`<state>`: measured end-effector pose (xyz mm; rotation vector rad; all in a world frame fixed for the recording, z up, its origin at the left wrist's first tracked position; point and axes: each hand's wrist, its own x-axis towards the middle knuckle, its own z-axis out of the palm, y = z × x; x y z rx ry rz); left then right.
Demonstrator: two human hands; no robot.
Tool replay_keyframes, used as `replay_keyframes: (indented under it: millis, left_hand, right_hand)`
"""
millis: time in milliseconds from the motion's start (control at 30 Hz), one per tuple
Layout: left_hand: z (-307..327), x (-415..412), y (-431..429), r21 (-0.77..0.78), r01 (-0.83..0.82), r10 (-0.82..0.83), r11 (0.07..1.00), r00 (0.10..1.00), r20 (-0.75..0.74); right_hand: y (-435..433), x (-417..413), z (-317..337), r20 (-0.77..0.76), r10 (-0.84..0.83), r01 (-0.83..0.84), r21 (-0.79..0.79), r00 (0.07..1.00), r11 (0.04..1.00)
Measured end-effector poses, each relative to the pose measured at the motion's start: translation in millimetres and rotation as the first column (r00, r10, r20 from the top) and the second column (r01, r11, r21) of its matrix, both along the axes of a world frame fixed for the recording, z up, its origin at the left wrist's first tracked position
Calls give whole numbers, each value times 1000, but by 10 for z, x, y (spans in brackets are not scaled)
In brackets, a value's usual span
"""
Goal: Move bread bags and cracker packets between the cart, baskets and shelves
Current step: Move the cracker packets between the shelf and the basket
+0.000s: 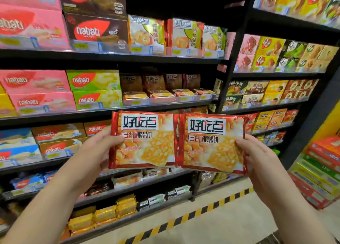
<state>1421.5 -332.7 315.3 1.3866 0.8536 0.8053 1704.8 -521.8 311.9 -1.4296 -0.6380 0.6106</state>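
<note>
Snack aisle, mid-transfer: I hold two matching red-and-orange cracker packets up in front of the black shelves (110, 56), one in each hand. The left packet (145, 140) sits in my left hand (97, 148) and the right packet (211, 144) in my right hand (257, 157). Both are upright with their labels facing me. Their inner edges meet, or overlap slightly, in mid-air, and neither packet touches a shelf.

I judge the job to be only partway through. Both packets are in hand and not yet set down anywhere. No cart or basket is in view, so I cannot tell how many packets remain. Same-brand packets (147, 35) stand on the shelf above, beside wafer boxes (92, 31), which suggests a restock in this bay.

On each hand the fingers (112, 137) are drawn in narrow and pinch a packet by its outer side edge. The thumb lies across the printed front, and the other fingers are hidden behind the wrapper. The film looks thin and crinkly, so a light pinch should hold it.
</note>
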Motion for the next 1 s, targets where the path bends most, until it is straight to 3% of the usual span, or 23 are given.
replay_keyframes:
  millis: [300, 633, 1000]
  left_hand:
    - [18, 548, 896, 0, -134, 134, 991, 991, -5]
    - [-58, 1216, 1627, -33, -382, 383, 924, 919, 95]
    - [-54, 1267, 2234, -5, -475, 475, 880, 879, 47]
  right_hand:
    - [1416, 851, -92, -53, 157, -155, 49, 986, 987]
    - [2717, 1634, 4, 18, 441, -441, 62, 897, 895]
    - [3759, 1794, 87, 38, 581, -582, 26, 813, 813]
